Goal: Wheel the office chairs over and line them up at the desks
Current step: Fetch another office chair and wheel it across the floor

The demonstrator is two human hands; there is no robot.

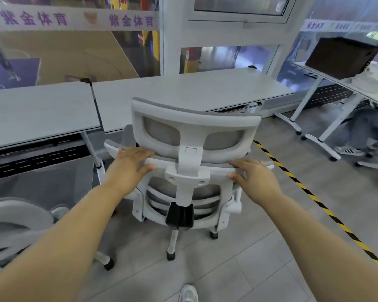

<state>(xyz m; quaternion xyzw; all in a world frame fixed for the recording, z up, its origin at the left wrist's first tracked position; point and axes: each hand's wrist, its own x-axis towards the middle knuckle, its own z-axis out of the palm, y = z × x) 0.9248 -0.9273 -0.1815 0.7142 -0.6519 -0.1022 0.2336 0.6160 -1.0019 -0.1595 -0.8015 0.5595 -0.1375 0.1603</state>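
A white office chair [190, 123] with grey mesh and a headrest stands in front of me, its back toward me, facing the white desk [183, 88]. My left hand [130, 165] grips the top bar of the backrest on the left side, thumb under the bar. My right hand [252, 176] grips the same bar on the right side, fingers over it and thumb below. The chair's wheeled base [172, 251] rests on the grey tiled floor. The seat is hidden behind the backrest.
A second white chair [15, 225] stands close at the lower left, by another desk [37, 114]. A yellow-black floor tape [314, 199] runs diagonally on the right. Beyond it a person sits at a desk [362, 90] bearing a dark box [340, 56]. My shoe [188, 294] shows below.
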